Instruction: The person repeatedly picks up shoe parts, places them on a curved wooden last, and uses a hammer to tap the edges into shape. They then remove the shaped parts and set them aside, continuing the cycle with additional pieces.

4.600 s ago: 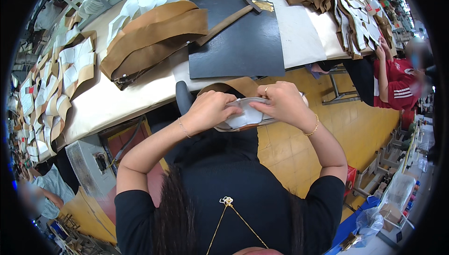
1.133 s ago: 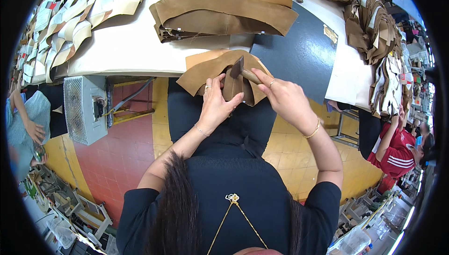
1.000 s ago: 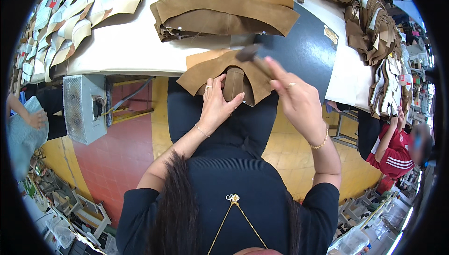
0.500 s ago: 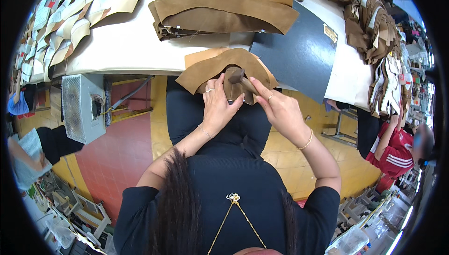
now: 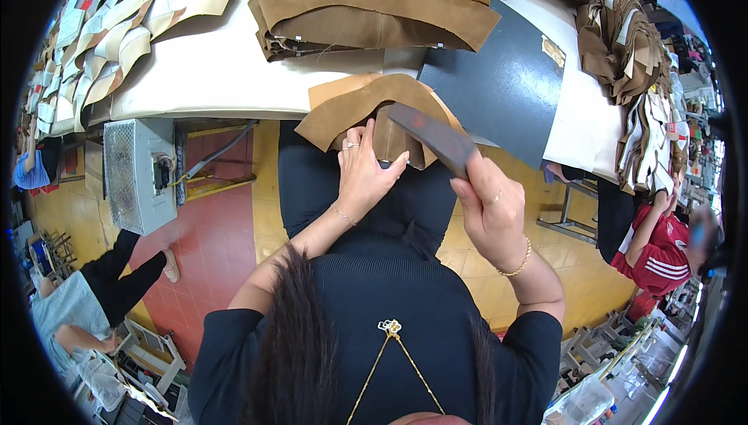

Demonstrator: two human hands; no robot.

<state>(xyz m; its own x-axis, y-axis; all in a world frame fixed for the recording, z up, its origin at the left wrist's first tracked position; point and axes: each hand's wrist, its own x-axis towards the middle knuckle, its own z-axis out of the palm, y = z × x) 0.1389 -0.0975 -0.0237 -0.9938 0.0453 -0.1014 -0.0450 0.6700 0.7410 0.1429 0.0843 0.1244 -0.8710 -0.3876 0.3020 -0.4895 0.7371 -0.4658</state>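
A curved brown leather-like piece (image 5: 331, 117) with a lighter tan layer behind it lies at the table's near edge, reaching over my lap. My left hand (image 5: 365, 172) rests on it, index finger and thumb stretched apart and pressing on either side of its middle panel (image 5: 390, 141). In my right hand (image 5: 495, 211) the fingers are wrapped round a hammer (image 5: 428, 135). Its long dark, worn part is raised above the piece, tilted and hiding some of its right side.
Stacked brown pieces (image 5: 374, 16) lie beyond, beside a dark board (image 5: 495, 74). Bundles of pieces cover the table's left (image 5: 175, 0) and right (image 5: 619, 51). A grey metal box (image 5: 140, 176) hangs below the edge. People are at left (image 5: 74, 308) and right (image 5: 658, 246).
My right hand has lifted the hammer off the piece, toward me and to the right. My left hand stays put. The person at left has moved.
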